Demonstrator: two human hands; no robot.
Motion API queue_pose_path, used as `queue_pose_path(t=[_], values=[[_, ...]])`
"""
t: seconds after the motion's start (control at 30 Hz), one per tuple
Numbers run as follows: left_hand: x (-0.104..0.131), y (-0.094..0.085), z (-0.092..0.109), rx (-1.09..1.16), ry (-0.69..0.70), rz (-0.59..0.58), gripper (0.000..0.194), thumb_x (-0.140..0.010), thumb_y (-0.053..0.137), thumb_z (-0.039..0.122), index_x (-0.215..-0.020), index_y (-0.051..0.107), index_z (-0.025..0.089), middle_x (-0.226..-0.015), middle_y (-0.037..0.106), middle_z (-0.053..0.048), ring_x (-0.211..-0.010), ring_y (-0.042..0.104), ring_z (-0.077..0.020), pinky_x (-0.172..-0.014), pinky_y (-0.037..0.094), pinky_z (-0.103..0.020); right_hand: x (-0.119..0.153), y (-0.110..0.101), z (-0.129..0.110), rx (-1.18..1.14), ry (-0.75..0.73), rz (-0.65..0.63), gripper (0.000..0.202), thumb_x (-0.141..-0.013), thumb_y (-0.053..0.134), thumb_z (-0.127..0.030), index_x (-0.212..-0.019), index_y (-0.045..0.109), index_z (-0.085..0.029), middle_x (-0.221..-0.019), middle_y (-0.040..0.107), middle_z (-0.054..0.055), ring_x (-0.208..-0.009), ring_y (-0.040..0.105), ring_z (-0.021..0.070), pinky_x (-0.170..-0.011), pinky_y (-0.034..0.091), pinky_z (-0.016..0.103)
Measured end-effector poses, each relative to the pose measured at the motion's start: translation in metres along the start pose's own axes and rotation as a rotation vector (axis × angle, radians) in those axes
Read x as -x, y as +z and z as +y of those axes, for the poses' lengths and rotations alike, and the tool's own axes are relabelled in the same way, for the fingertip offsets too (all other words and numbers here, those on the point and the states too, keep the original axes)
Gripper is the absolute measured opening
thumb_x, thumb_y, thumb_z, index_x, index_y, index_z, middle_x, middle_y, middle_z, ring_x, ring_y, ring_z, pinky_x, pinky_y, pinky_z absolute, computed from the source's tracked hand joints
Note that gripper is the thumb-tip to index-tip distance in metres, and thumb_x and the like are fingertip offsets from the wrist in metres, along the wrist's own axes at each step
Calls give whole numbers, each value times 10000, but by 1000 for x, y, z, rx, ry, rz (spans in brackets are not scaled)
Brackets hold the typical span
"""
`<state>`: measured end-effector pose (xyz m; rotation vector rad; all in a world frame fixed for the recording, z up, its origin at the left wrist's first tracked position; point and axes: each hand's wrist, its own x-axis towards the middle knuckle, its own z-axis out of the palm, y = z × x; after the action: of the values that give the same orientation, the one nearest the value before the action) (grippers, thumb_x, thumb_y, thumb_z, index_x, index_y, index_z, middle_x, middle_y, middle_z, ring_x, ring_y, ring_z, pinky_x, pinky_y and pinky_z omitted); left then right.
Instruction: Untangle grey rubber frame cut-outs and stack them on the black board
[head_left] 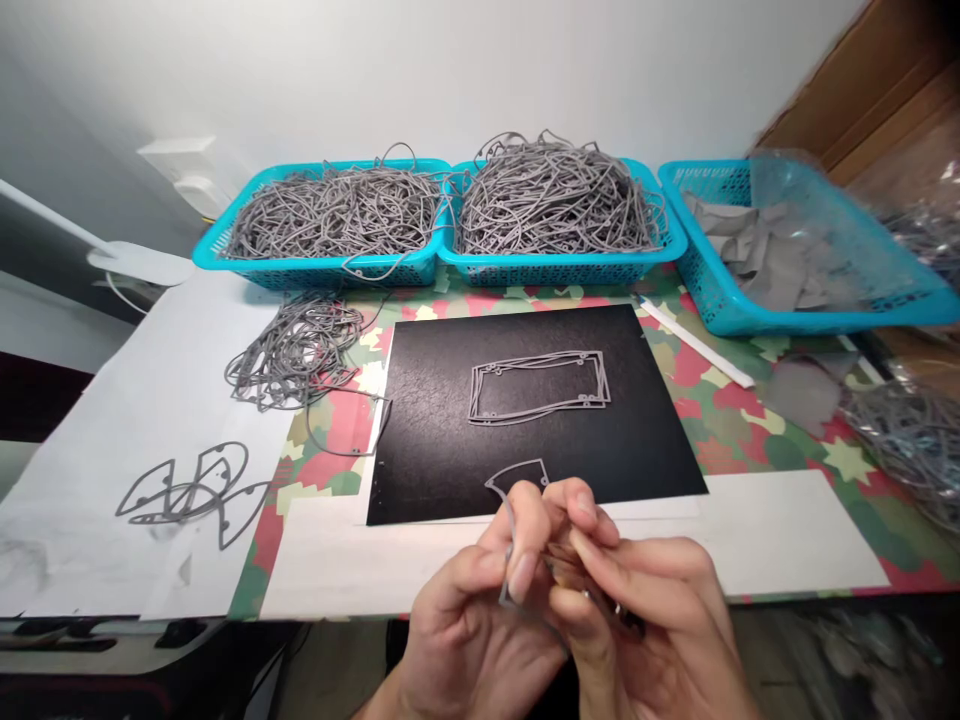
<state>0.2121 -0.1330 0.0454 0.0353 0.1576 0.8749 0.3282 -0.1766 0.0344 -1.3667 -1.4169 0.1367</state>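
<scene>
My left hand is closed, with a thin grey gasket pinched between its fingers. Part of that gasket's loop sticks up past the fingertips, and another edge hangs below them. Fingers bent, my right hand meets the left one at the front edge of the table. A small dark, shiny object shows between the right fingers; its kind is mostly hidden. Beyond both hands, a few rectangular grey gaskets lie stacked on a black sheet.
Two blue baskets heaped with grey gaskets stand at the back. A third blue basket holds grey pieces and clear plastic. Left are a tangled gasket pile and several loose gaskets. A white strip lies right.
</scene>
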Motion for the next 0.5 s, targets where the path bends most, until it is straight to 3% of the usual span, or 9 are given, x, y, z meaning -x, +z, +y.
queue_pose_path(t=[0.2, 0.33, 0.5], values=[[0, -2, 0, 1, -7, -25, 142, -970, 770, 272, -860, 697, 219, -1186, 721, -16, -1290, 685, -248, -1189, 478, -314, -6, -9, 7, 13, -70, -63, 191, -992, 842, -212, -1181, 823, -212, -941, 820, 22, -802, 839, 169, -658, 697, 223], [1, -2, 0, 7, -18, -32, 74, -989, 752, 271, -927, 746, 230, -1220, 735, -6, -1295, 689, -240, -1200, 472, -317, -7, -13, 10, 17, -92, -123, 224, -996, 838, -206, -1219, 816, -213, -979, 834, 27, -851, 853, 175, -699, 712, 218], [1, -1, 0, 13, -23, -25, 68, -991, 732, 262, -934, 736, 225, -1225, 718, -21, -1314, 675, -241, -1215, 463, -329, -4, -9, 6, 18, -74, -101, 236, -996, 830, -184, -1230, 803, -203, -1024, 842, 37, -905, 861, 188, -742, 724, 230]])
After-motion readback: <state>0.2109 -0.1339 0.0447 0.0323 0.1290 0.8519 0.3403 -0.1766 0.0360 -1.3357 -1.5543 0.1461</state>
